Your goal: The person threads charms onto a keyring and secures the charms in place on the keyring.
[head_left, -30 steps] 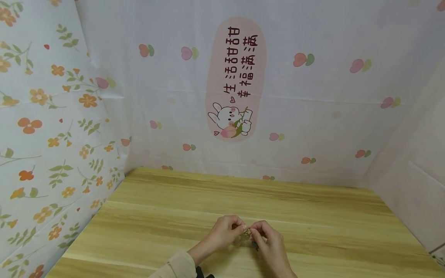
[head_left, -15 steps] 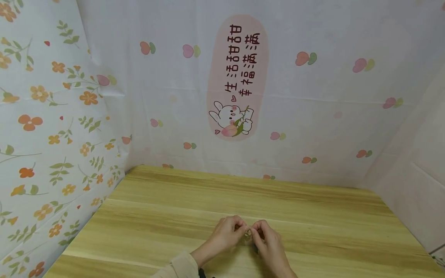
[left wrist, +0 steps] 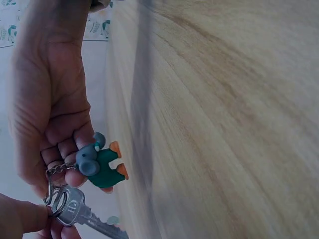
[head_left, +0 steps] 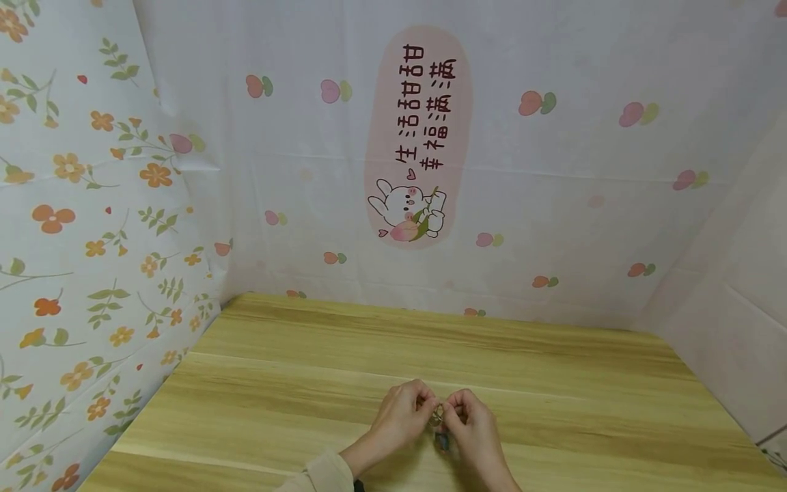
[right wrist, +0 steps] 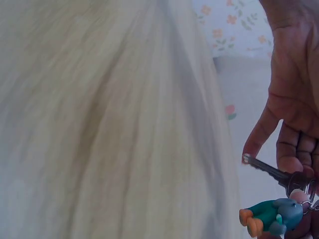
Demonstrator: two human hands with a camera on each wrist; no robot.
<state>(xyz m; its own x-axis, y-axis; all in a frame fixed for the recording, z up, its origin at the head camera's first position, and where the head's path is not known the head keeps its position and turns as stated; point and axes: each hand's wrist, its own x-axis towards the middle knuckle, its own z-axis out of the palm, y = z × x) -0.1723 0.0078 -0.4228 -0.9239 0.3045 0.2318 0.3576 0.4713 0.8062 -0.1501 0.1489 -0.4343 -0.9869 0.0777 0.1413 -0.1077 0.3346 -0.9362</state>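
Above the table, the left hand (head_left: 396,415) and the right hand (head_left: 481,427) meet fingertip to fingertip at a small keychain. In the left wrist view, the left thumb and a finger pinch the metal key ring (left wrist: 58,200), which carries a silver key (left wrist: 74,205). The right hand (left wrist: 55,94) pinches the metal clasp end of the keychain there. From its short chain (left wrist: 61,168) hangs a small figure (left wrist: 105,167) with a grey-blue head, green body and orange feet. The right wrist view shows the key (right wrist: 269,170) near the left hand (right wrist: 299,89).
A light wood-grain table (head_left: 295,369) lies under the hands. Floral cloth (head_left: 80,273) covers the left side, and a white cloth (head_left: 295,137) with a rabbit print (head_left: 408,212) hangs behind. A pale cloth wall (head_left: 732,328) stands at the right.
The hands have come slightly closer together, fingertips still on the keychain. The small figure has swung left from beside the right fingers and hangs below and between the hands.
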